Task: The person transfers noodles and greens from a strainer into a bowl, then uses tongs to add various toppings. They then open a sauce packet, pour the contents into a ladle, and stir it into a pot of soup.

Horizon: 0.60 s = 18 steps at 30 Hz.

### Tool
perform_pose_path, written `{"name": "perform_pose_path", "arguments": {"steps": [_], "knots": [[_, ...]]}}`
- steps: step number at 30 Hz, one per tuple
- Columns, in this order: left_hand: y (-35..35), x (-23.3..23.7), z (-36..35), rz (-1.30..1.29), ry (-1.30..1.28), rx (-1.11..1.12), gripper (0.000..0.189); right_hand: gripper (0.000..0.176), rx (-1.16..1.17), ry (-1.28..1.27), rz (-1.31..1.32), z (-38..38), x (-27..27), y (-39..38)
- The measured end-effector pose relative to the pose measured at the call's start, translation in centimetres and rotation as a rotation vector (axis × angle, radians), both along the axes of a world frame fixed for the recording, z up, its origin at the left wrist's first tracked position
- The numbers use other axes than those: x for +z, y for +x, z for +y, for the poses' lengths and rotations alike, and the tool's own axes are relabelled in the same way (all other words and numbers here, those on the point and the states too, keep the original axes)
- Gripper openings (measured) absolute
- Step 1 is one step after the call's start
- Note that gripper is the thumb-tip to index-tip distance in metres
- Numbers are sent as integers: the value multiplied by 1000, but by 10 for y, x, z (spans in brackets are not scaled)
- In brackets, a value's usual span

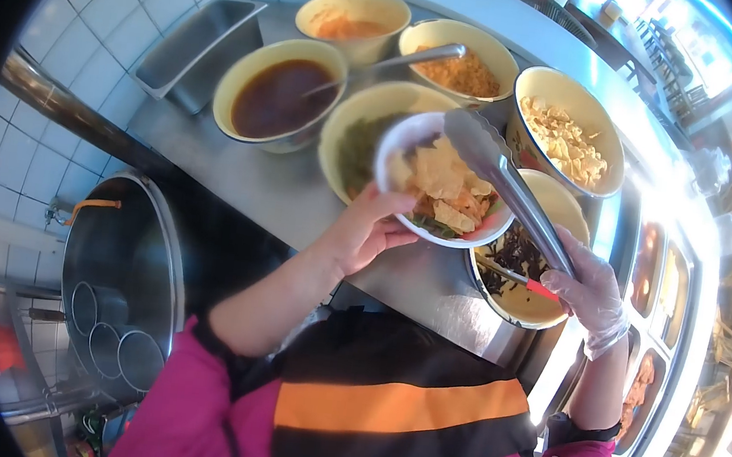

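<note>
My left hand (361, 232) is closed on the near left rim of a white bowl (404, 136), which holds crisp pale flakes (443, 172) over greens and reddish bits. In a clear plastic glove, my right hand (591, 292) grips metal tongs (530, 208). Their scalloped heads overlap the bowl's upper right edge. Behind the bowl, partly covered by it, is a cream basin of greens (358, 152). Below the tongs sits a basin of dark shreds (519, 255) with a red-handled utensil (542, 289) in it. A basin of pale crisps (563, 140) stands just beyond the tongs.
On the steel counter (192, 146) are more basins: dark brown liquid (280, 99) with a metal ladle (419, 59), orange-brown crumbs (465, 71), and orange food (352, 25). A steel container (196, 48) is by the tiled wall. At lower left is a large pot (119, 247) with metal cylinders.
</note>
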<state>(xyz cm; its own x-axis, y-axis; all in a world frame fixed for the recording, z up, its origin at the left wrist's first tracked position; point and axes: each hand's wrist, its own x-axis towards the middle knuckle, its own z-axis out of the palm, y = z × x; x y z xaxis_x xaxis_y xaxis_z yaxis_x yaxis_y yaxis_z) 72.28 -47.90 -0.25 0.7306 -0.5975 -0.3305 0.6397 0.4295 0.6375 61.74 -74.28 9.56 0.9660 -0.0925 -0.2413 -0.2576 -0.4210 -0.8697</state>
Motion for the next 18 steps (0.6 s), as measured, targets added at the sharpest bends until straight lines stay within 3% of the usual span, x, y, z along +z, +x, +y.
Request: {"name": "perform_pose_path", "arguments": {"steps": [5, 8, 10, 18], "knots": [[0, -2, 4, 7, -30, -11, 56, 62, -5, 119, -98, 0, 9, -1], [1, -5, 7, 66, -103, 17, 44, 65, -60, 182, -39, -9, 13, -8], [1, -4, 11, 30, -89, -42, 57, 66, -89, 196, -56, -13, 14, -13], [2, -6, 16, -4, -82, -38, 58, 63, -111, 77, -58, -30, 19, -39]]}}
